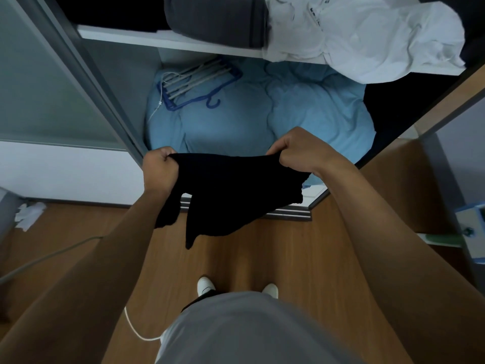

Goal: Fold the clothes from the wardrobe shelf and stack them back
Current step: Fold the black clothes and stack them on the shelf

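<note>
Two fists, left hand [160, 166] and right hand [299, 151], grip limp black garment [231, 193].

One wide head-worn camera looks forward and steeply down, from the white wardrobe shelf [126, 38] to the brown wooden floor [262, 258].

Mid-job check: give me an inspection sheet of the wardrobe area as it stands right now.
Surface: white shelf carries a folded grey garment and a crumpled white garment overhanging its edge.
Job's things: black garment held spread, hanging above the floor.
Clutter: blue hanger on light blue bedding below the shelf; crumpled white scrap on the floor, left.
Grippers: left hand and right hand each grip the black garment's top edge.
Cables: white cable by the feet; grey cable at left.
Surroundings: wooden floor, sliding door at left.
</note>
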Demonstrator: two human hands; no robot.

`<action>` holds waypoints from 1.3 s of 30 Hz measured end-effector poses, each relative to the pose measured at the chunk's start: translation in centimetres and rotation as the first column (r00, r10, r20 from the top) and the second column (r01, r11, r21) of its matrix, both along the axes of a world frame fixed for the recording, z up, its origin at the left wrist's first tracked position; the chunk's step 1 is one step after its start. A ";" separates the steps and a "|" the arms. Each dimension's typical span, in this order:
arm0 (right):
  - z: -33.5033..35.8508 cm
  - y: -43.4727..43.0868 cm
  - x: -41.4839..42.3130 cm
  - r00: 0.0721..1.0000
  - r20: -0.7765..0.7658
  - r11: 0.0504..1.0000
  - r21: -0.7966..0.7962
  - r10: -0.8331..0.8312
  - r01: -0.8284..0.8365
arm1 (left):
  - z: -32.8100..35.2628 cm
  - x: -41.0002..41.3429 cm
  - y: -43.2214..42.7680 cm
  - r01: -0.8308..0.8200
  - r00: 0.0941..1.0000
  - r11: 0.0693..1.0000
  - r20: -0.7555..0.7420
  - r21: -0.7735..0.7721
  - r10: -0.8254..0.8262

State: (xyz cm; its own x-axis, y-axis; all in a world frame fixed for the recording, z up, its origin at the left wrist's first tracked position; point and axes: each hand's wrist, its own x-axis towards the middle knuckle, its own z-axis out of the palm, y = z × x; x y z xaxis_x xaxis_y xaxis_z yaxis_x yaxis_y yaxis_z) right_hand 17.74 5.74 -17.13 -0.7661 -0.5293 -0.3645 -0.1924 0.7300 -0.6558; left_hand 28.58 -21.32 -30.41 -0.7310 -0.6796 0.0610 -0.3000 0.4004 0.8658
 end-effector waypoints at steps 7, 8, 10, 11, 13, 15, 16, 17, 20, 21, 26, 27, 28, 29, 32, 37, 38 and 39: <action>-0.5 -1.6 1.2 0.996 -0.031 0.997 0.023 -0.078 0.079 | 0.4 -0.2 0.0 0.045 0.999 0.999 -0.027 0.010 -0.045; -0.4 -1.7 1.5 0.996 0.011 0.996 0.012 -0.093 0.093 | 0.5 -0.1 0.2 0.064 0.998 0.998 -0.029 0.011 -0.064; -0.3 -1.9 2.3 0.990 0.120 0.996 0.035 -0.080 0.077 | 0.7 0.1 0.6 0.098 0.995 0.995 -0.034 0.015 -0.098; -0.1 -2.0 2.7 0.987 0.156 0.996 0.079 -0.043 0.031 | 0.7 0.2 0.9 0.113 0.993 0.993 -0.040 0.020 -0.112; -0.1 -2.0 3.0 0.985 0.165 0.985 0.153 0.048 -0.074 | 0.6 0.3 1.4 0.145 0.988 0.989 -0.053 0.009 -0.144; -0.1 -2.0 3.1 0.978 0.164 0.971 0.181 0.130 -0.159 | 0.5 0.4 2.0 0.172 0.983 0.985 -0.061 0.006 -0.171; 0.1 -2.0 3.0 0.971 0.167 0.961 0.186 0.172 -0.202 | 0.5 0.5 2.2 0.187 0.981 0.982 -0.060 0.009 -0.186; 0.2 -1.9 2.9 0.961 0.164 0.949 0.188 0.223 -0.253 | 0.4 0.5 2.3 0.202 0.978 0.979 -0.053 0.008 -0.201; 0.5 -1.8 3.0 0.942 0.114 0.933 0.142 0.315 -0.330 | 0.0 0.4 2.6 0.236 0.972 0.972 -0.008 -0.014 -0.236; 0.5 -1.8 3.0 0.937 0.099 0.932 0.115 0.335 -0.345 | -0.1 0.2 2.6 0.246 0.969 0.969 0.009 -0.016 -0.246; 0.8 -2.1 3.2 0.909 0.108 0.914 0.007 0.403 -0.406 | -0.1 -0.9 3.6 0.334 0.939 0.942 0.074 0.046 -0.336; 0.8 -2.2 3.2 0.904 0.103 0.910 -0.011 0.414 -0.415 | -0.2 -1.2 3.9 0.356 0.928 0.931 0.085 0.079 -0.362; 0.8 -2.2 3.2 0.902 0.094 0.906 -0.025 0.422 -0.422 | -0.1 -1.3 4.2 0.375 0.917 0.920 0.099 0.112 -0.386; 0.9 -2.3 3.2 0.901 0.086 0.905 -0.034 0.426 -0.424 | -0.2 -1.3 4.5 0.391 0.906 0.908 0.115 0.149 -0.408; 0.9 -2.5 3.1 0.903 0.080 0.906 -0.058 0.423 -0.419 | -0.6 -1.2 5.1 0.437 0.875 0.859 0.093 0.268 -0.474; 0.8 -3.0 2.9 0.909 0.043 0.906 -0.111 0.414 -0.408 | 0.1 0.3 6.1 0.504 0.814 0.743 0.044 0.441 -0.579; 0.6 -3.0 2.9 0.915 0.034 0.910 -0.120 0.402 -0.396 | -0.2 0.5 6.2 0.496 0.812 0.744 0.064 0.447 -0.580; 0.5 -3.1 2.9 0.920 0.028 0.913 -0.131 0.392 -0.385 | -0.4 0.7 6.2 0.477 0.820 0.756 0.082 0.448 -0.566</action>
State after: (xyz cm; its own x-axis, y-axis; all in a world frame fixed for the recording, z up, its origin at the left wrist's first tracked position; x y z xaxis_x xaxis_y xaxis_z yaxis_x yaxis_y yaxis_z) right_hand 20.63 2.67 -16.64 -0.4725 -0.8238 -0.3133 -0.4078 0.5195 -0.7509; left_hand 29.25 -15.10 -30.84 -0.9430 -0.1195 -0.3104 -0.3285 0.1881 0.9256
